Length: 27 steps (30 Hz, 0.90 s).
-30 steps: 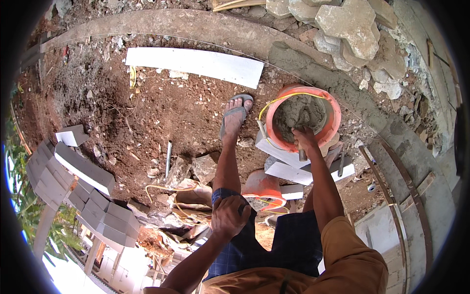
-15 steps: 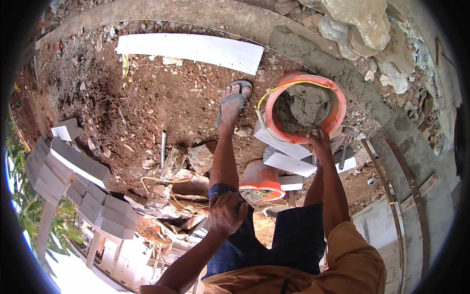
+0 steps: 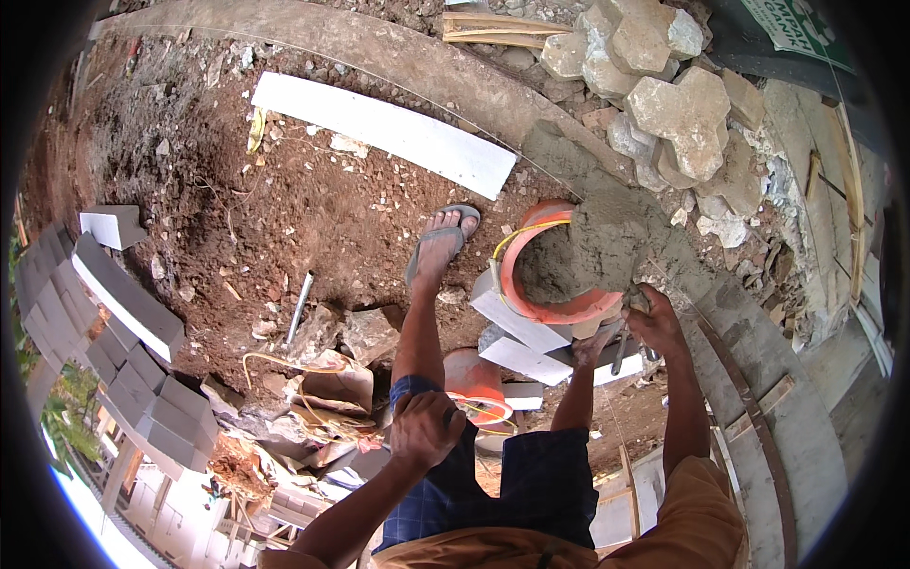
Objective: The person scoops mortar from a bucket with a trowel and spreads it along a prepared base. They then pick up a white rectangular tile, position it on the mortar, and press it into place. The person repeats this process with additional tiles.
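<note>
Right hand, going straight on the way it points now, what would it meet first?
Probably the heaped grey mortar ahead of the right hand, overlapping the larger orange bucket in this view; depth is unclear, so I can't tell how near.

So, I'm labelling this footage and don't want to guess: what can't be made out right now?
All in the head view:
Blade of the tool in the right hand: covered by mortar.
Right side of the large orange bucket: hidden behind that mortar.
Palm of the left hand: turned down on the left leg, so the hand's back hides whether it grips anything.
Green-and-white panel: cut off by the top edge.
</note>
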Each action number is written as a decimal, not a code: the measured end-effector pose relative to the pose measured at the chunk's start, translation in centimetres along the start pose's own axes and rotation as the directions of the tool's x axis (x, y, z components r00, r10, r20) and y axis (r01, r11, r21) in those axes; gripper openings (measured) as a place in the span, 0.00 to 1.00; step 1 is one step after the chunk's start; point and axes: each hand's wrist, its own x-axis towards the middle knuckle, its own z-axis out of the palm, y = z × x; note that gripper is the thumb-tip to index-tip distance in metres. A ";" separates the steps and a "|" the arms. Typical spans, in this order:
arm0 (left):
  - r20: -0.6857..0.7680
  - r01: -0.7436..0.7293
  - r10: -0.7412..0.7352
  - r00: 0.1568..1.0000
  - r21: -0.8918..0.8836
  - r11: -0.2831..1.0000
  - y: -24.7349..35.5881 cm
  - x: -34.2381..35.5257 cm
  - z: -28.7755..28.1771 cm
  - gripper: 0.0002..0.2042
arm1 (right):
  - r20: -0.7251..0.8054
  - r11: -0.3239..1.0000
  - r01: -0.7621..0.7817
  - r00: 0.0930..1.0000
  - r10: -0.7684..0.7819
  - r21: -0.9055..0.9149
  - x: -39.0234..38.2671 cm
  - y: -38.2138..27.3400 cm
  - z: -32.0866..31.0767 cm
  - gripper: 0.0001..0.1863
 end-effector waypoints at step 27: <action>-0.046 0.030 -0.036 0.998 -0.131 0.991 1.3 2.2 -3.4 0.08 | 0.005 0.754 -0.096 0.991 0.130 -0.650 24.7 -9.8 1.6 0.31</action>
